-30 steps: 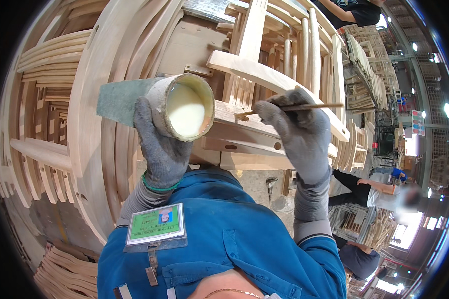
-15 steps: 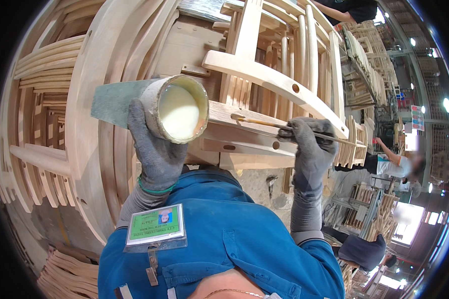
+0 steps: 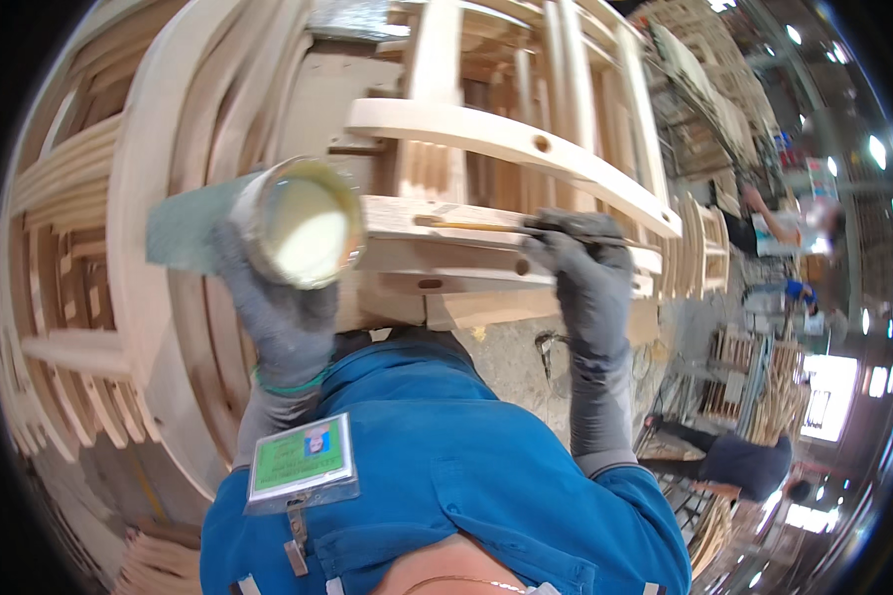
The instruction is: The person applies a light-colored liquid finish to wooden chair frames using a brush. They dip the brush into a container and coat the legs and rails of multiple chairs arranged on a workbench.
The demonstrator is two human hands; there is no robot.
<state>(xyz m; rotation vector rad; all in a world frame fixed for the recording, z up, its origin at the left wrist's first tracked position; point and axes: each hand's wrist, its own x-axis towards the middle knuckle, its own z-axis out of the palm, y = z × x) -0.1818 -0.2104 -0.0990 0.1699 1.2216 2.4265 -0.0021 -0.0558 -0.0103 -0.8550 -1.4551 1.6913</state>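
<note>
My left hand (image 3: 273, 312), in a grey glove, grips a round can (image 3: 303, 226) of pale cream glue, held up with its open mouth toward me. My right hand (image 3: 587, 273), also gloved, holds a thin brush (image 3: 486, 227) that points left. Its tip rests on the top face of a light wooden frame rail (image 3: 446, 243) with drilled holes. A curved wooden rail (image 3: 506, 134) with a hole lies just above.
Stacks of bent wooden chair parts (image 3: 79, 248) fill the left side and more frames (image 3: 566, 69) stand behind. A person in dark clothes (image 3: 734, 461) crouches at lower right; other people (image 3: 774, 223) work farther off among racks of wood.
My right hand has dropped from above the rail to its right end, and the brush now lies along the rail's top. The can has stayed raised in my left hand.
</note>
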